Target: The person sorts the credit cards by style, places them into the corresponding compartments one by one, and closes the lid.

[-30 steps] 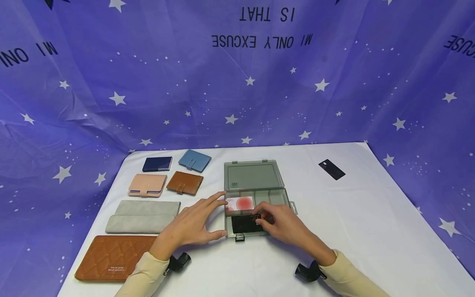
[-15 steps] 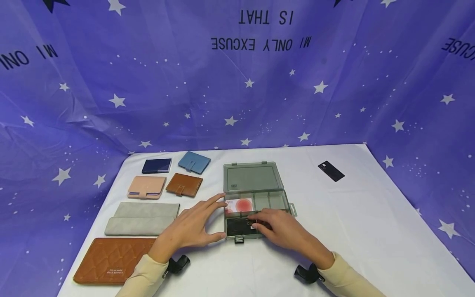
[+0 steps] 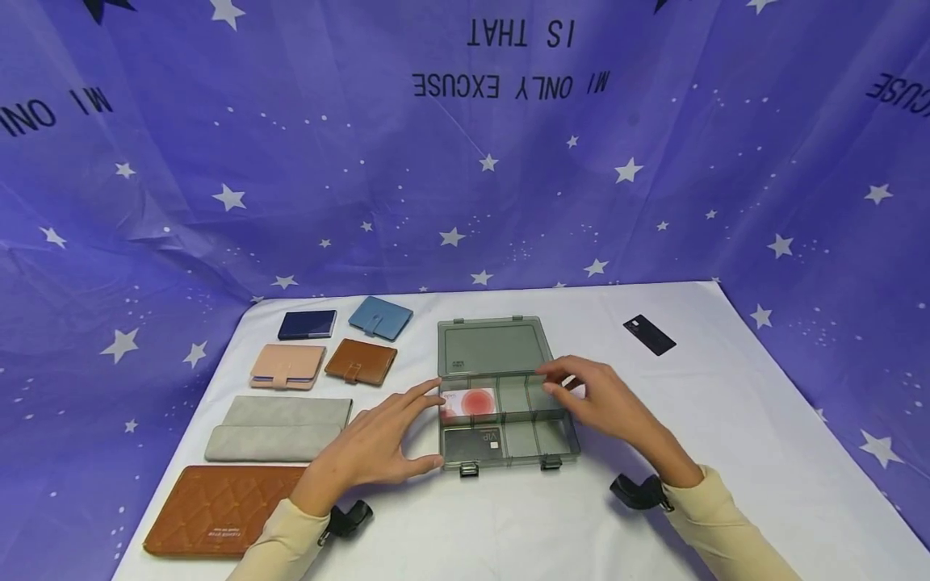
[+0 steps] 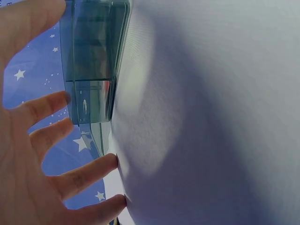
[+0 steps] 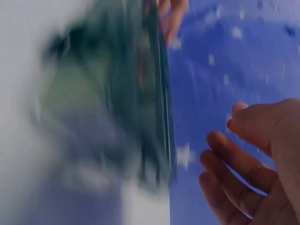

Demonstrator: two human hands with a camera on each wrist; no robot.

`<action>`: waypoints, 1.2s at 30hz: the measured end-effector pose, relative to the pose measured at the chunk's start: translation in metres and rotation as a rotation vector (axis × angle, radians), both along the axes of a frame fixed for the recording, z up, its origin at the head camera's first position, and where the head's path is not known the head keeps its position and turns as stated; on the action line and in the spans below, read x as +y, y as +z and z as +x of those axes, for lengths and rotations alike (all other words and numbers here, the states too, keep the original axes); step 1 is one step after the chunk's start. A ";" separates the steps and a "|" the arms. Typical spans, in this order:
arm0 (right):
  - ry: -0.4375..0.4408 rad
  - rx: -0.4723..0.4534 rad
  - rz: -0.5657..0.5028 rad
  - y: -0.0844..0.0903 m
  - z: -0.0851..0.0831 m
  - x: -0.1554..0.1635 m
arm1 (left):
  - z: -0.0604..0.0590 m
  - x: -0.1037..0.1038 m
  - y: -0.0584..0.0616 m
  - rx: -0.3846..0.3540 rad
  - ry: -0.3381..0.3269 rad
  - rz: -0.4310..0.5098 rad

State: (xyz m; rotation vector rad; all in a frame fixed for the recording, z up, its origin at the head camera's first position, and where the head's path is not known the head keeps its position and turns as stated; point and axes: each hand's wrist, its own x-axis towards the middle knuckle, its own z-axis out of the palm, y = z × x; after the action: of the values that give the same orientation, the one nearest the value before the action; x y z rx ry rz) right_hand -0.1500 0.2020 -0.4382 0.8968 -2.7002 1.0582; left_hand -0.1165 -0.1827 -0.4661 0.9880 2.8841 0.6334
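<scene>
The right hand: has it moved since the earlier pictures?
Yes: against the box, the right hand has moved right and up in the head view.

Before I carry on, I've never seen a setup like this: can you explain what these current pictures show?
There's no machine here: you're seeing a person's bare left hand and right hand. The wide picture is taken from the head, looking forward and down; the other two from each wrist, the right one blurred.

On the white table lies an open, see-through box with compartments. A card with a red circle is at its back left, a VIP card at its front left. Wallets and cases lie to the left, a loose black card to the right.

The left hand is spread at the box's left side; the right is near its back right corner. Neither appears to hold anything.
</scene>
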 end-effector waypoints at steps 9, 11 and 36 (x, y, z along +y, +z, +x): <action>-0.268 0.073 0.136 -0.023 -0.054 0.094 | 0.001 0.001 0.000 -0.007 0.013 0.000; -0.327 0.034 0.166 -0.025 -0.062 0.113 | 0.001 0.000 0.000 -0.003 0.013 0.000; -0.563 -0.248 0.270 -0.035 -0.086 0.178 | 0.000 0.002 -0.002 -0.009 0.011 0.003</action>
State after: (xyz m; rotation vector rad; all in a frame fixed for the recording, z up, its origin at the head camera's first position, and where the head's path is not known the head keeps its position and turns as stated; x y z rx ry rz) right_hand -0.2358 0.3803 -0.4733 -0.0076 -3.0577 0.7306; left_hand -0.1160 -0.1808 -0.4678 0.9683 2.8833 0.6410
